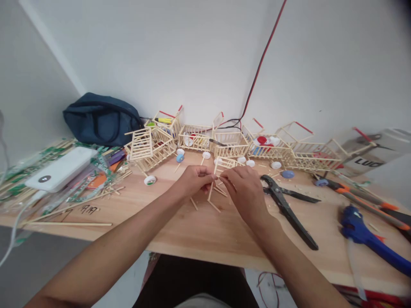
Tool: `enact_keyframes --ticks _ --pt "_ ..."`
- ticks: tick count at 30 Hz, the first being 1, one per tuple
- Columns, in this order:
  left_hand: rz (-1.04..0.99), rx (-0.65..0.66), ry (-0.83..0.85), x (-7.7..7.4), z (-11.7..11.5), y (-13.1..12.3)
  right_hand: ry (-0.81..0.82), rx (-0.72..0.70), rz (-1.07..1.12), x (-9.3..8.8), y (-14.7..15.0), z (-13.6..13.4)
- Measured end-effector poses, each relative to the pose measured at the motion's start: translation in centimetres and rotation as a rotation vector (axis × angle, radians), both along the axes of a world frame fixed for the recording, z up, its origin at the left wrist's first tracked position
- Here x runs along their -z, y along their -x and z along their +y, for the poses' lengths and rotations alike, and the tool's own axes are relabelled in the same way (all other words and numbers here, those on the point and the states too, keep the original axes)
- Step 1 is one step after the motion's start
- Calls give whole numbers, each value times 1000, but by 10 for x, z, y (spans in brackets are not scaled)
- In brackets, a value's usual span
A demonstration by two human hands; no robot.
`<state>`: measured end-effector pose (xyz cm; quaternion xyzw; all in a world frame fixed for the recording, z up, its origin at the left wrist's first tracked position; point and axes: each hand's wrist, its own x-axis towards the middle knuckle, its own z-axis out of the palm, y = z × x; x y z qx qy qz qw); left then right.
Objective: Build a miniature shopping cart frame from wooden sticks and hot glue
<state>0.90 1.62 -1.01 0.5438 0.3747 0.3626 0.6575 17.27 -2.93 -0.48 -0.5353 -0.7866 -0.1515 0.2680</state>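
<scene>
Near the middle of the table, my left hand pinches a small frame of thin wooden sticks between thumb and fingers. My right hand meets it from the other side, thumb and fingertips closed at the same joint; whether it grips the frame or a small separate piece is hidden. A ladder-like stick panel shows just behind my fingers. Loose short sticks lie below the hands. Beside my right hand rest black-handled pliers.
Several small stick carts with bottle-cap wheels line the wall. A blue glue gun and orange-grey pliers lie right. A white power bank, stick packets and a blue pouch occupy the left. The table edge runs in front.
</scene>
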Motion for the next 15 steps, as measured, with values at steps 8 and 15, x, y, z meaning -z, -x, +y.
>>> enact_keyframes --ticks 8,15 --pt "-4 -69 -25 0 3 3 -108 68 407 -4 -19 -4" --pt "-21 -86 -77 -1 5 6 497 3 963 17 -33 4"
